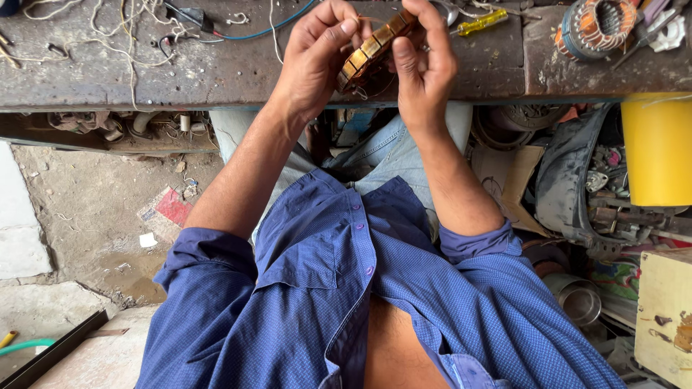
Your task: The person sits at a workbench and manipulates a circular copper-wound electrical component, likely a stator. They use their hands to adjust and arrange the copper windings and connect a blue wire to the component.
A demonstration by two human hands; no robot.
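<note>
Both hands are holding a stator (371, 54) above the desk (216, 72): left hand (313, 61) and right hand (425, 65) are closing their grip on opposite rims. It is looking heavy and rigid; its copper windings seem fragile, so gripping the laminated rim is safest.

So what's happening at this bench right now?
A person in a blue shirt sits at a worn workbench, holding a ring-shaped copper-wound coil up in both hands. The left hand grips its near side and the right hand pinches the other side, fingers on the windings. Loose wires, a yellow-handled screwdriver and another wound coil lie on the bench.
</note>
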